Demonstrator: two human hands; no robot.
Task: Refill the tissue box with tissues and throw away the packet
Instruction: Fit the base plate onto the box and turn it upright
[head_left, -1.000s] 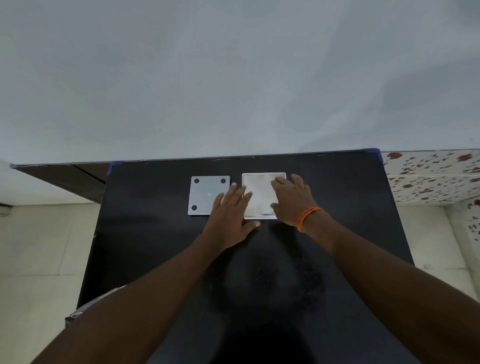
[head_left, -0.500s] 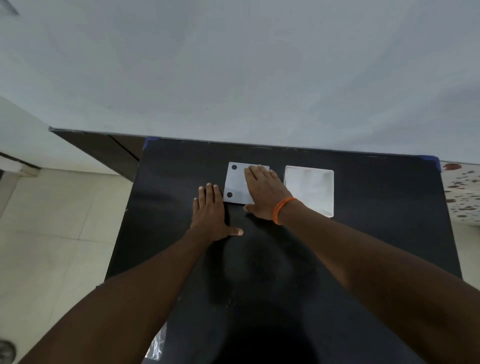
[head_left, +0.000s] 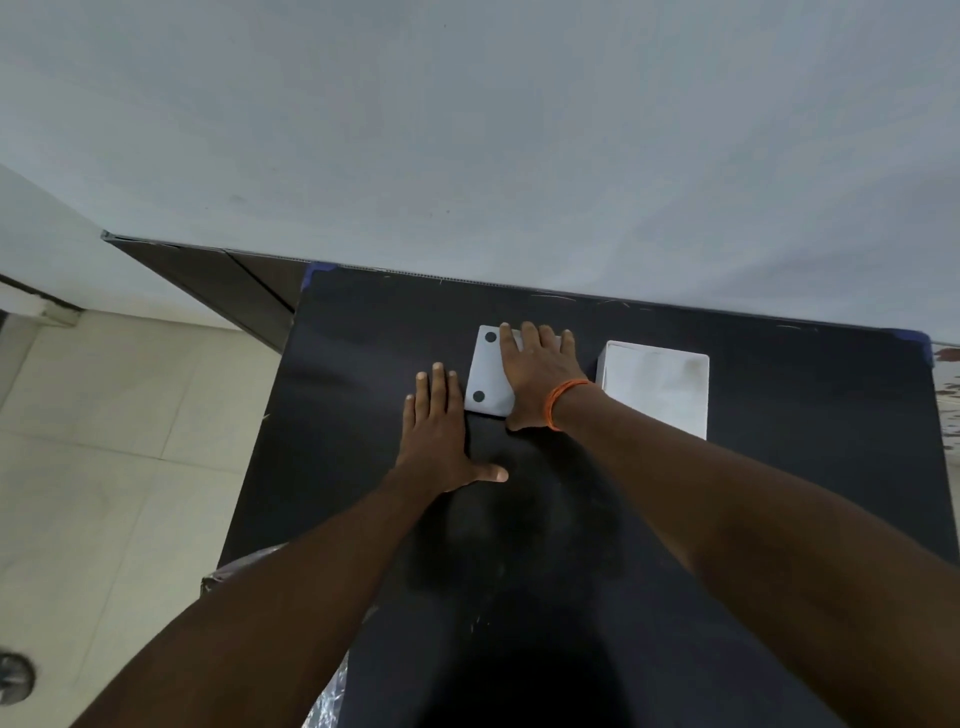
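- Nearest, crinkled clear plastic (head_left: 327, 691) shows at the near left edge of the black desk (head_left: 779, 467).
- The left hand (head_left: 441, 431) lies flat on the desk, fingers (head_left: 434, 387) spread and holding nothing, just beside the grey lid.
- The right hand (head_left: 540, 374), with an orange wrist thread (head_left: 563, 402), presses open fingers flat on the grey lid (head_left: 485, 374) with black dots.
- The white tissue box (head_left: 657, 384) sits to the right, apart from both hands; its contents cannot be told.
- Half a second ago the hands sat much the same; a second ago both touched the box.

Single head view looks steeply down, close over the black table (head_left: 779, 519)
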